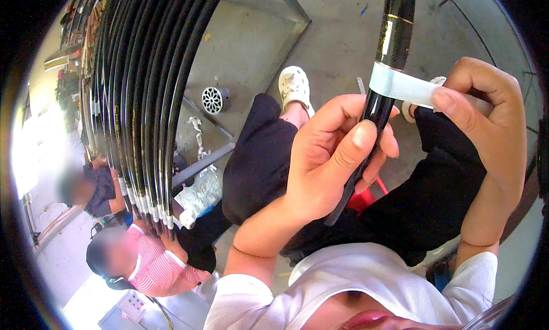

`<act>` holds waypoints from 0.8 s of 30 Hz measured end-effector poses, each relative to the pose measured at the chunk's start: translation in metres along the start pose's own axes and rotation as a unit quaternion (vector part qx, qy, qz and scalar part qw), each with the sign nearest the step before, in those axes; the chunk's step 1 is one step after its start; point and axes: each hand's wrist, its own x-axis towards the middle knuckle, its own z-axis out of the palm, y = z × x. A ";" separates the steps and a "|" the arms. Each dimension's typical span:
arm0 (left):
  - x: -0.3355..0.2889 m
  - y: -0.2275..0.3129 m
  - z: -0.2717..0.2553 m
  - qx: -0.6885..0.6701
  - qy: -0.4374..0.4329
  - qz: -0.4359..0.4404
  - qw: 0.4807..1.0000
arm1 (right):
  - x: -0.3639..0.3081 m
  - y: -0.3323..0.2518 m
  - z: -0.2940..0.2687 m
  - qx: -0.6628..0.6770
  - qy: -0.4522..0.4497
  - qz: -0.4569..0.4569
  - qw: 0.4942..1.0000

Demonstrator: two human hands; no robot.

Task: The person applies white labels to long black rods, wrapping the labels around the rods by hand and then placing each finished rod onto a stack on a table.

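My left hand (337,152) is closed around a glossy black rod (394,44), thumb laid along its side. The rod slants up past the top edge of the view and has thin gold rings above my hand. A strip of pale, whitish-green tape (403,87) wraps the rod just above my left fingers and stretches off to the right. Its free end is pinched between the thumb and fingers of my right hand (480,112). Whether a roll sits behind my right fingers is hidden.
At left, many black rods (143,90) stand in a row, white bands near their lower ends. A person in a striped shirt (157,264) has hands at those ends; another person (103,187) is beyond. A round perforated spool (213,100) and a plastic bag (203,193) lie left of my knees.
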 end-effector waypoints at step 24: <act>-0.001 -0.004 -0.006 -0.058 -0.019 0.021 0.998 | 0.001 -0.002 0.009 0.036 -0.002 -0.028 0.999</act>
